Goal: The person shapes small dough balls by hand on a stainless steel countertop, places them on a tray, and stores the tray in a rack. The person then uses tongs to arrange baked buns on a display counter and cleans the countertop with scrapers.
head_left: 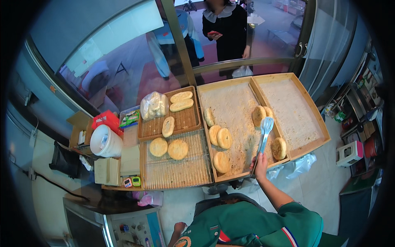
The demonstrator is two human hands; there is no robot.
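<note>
My right hand [260,165] is closed around a pair of metal tongs [263,142], above the large wooden tray [230,92]. The tips of the tongs are beside two round flatbreads [258,116] at the tray's divider; I cannot tell if they touch. Another round flatbread [279,148] rests against the divider nearer to me. Several flatbreads [224,138] lie along the tray's left side. My left hand [180,227] hangs low near my body, away from the trays, its fingers mostly hidden.
To the left, a wire rack [177,171] carries two round flatbreads [178,149]. Behind it, a brown tray [193,119] holds long breads [181,105] and a bagged batch [154,105]. A white bucket [106,141] and small timers [136,181] stand further left. Beyond the window, a person [224,37] holds a phone.
</note>
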